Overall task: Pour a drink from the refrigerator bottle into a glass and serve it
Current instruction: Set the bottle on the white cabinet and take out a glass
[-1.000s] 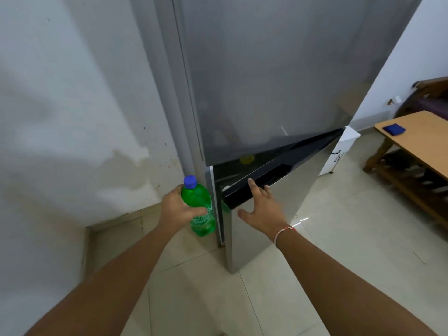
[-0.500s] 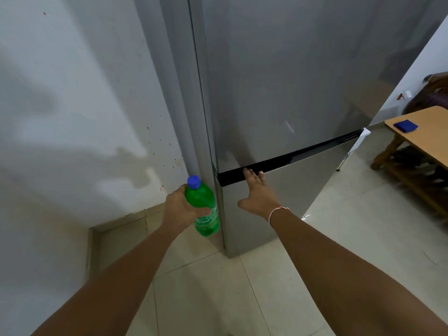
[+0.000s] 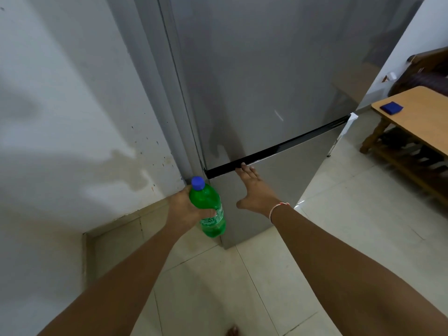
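A green plastic bottle [image 3: 210,209] with a blue cap stands upright in my left hand [image 3: 182,209], which grips it around the middle, just left of the refrigerator's corner. The grey refrigerator [image 3: 266,81] fills the centre, both doors flush. My right hand [image 3: 255,191] lies flat with fingers apart against the lower door [image 3: 278,180], fingertips at the black strip between the doors. No glass is in sight.
A white wall [image 3: 72,117] with stains stands close on the left. At the right, a wooden table [image 3: 417,117] carries a small blue object [image 3: 391,108]. Pale floor tiles [image 3: 339,214] stretch between the refrigerator and the table. A toe shows at the bottom edge.
The lower refrigerator door, ajar a second ago, has swung shut under my right hand. The bottle has stayed in my left hand at about the same spot.
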